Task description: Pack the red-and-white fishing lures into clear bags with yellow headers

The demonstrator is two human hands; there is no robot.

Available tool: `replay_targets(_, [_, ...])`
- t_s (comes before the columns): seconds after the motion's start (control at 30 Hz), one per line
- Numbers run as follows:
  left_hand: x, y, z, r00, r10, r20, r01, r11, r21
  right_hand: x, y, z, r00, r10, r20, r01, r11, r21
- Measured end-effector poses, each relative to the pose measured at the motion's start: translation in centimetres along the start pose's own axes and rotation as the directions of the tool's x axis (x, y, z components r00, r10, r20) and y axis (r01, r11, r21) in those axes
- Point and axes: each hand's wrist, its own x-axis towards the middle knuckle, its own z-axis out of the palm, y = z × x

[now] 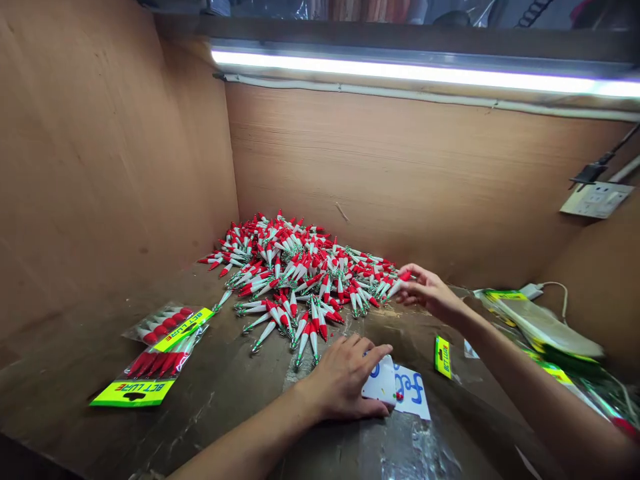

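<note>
A large heap of red-and-white squid jigs (300, 267) with green hooks lies against the back of the bench. At the heap's right edge, my right hand (430, 293) has its fingers closed around one squid jig (397, 288), its red end at the fingertips. My left hand (345, 380) rests on the bench in front of the heap. Its thumb and fingers go around a small white block (380, 383) with blue marks and coloured specks. Behind that block shows a white card (414, 392) with blue handwriting.
Two clear packs of jigs (160, 360) with yellow-green header cards lie at the left. A loose header card (443, 357) is right of centre. Plastic bags (550, 327) are stacked at the right. Wooden walls, a tube light (400, 72) and a socket (597, 199) enclose the bench.
</note>
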Motion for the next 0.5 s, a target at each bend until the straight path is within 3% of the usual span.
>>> replay_targets(0.23, [0.2, -0.6, 0.7, 1.000, 0.010, -0.013, -0.011, 1.000, -0.020, -8.8, 3.6, -0.9, 0.989, 0.036, -0.141, -0.049, 0.995, -0.087])
replay_targets(0.4, [0.3, -0.7, 0.9, 1.000, -0.007, -0.013, 0.007, 1.000, -0.018, -11.3, 6.1, -0.7, 0.983, 0.165, -0.077, -0.180, 0.941, -0.287])
replay_targets(0.5, [0.4, -0.5, 0.8, 1.000, -0.032, -0.001, 0.032, 0.999, -0.007, -11.5, 6.8, 1.2, 0.996, 0.083, -0.027, -0.085, 0.855, -0.512])
